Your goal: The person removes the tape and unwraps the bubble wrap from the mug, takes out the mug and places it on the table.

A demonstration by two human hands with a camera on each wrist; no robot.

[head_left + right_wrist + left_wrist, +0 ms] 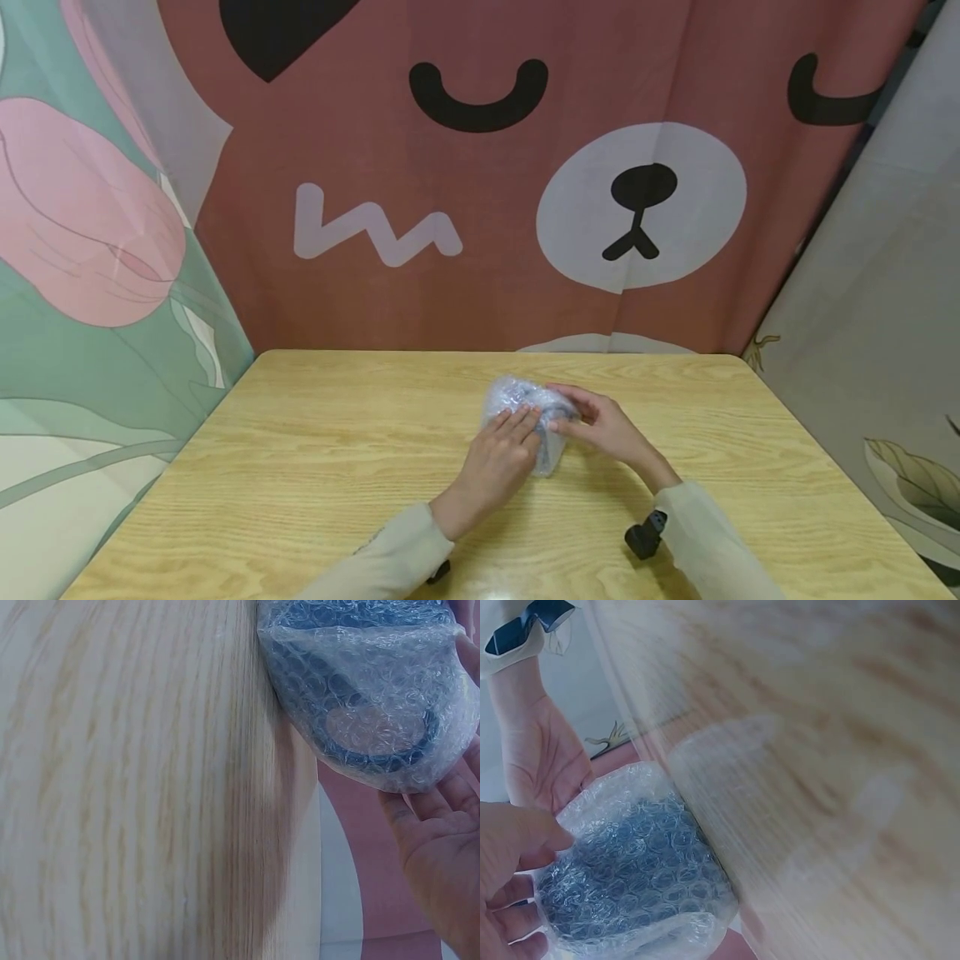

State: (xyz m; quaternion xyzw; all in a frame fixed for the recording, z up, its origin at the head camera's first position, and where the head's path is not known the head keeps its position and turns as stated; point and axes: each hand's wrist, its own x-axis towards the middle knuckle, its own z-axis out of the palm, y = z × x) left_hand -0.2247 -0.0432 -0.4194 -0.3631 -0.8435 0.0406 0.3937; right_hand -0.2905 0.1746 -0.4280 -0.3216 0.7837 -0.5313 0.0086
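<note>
A bundle of clear bubble wrap [557, 446] sits toward the back of the wooden table. Inside it shows something blue, with a rounded loop like a handle at one end, seen through the wrap [375, 690] in the right wrist view. My left hand [498, 454] lies over the top of the bundle, its fingers stretched across the plastic. At the bundle's right end, my right hand [603, 425] grips the wrap between thumb and fingers. The left wrist view has my left fingers [517, 919] at the wrap's upper side and the right hand [544, 757] behind it.
The pale wooden table [300, 467] runs back to a red-brown curtain [487, 300] printed with a bear face. Patterned curtains hang on the left [82, 358] and right [870, 333]. A small black wrist camera [645, 536] is by the right sleeve.
</note>
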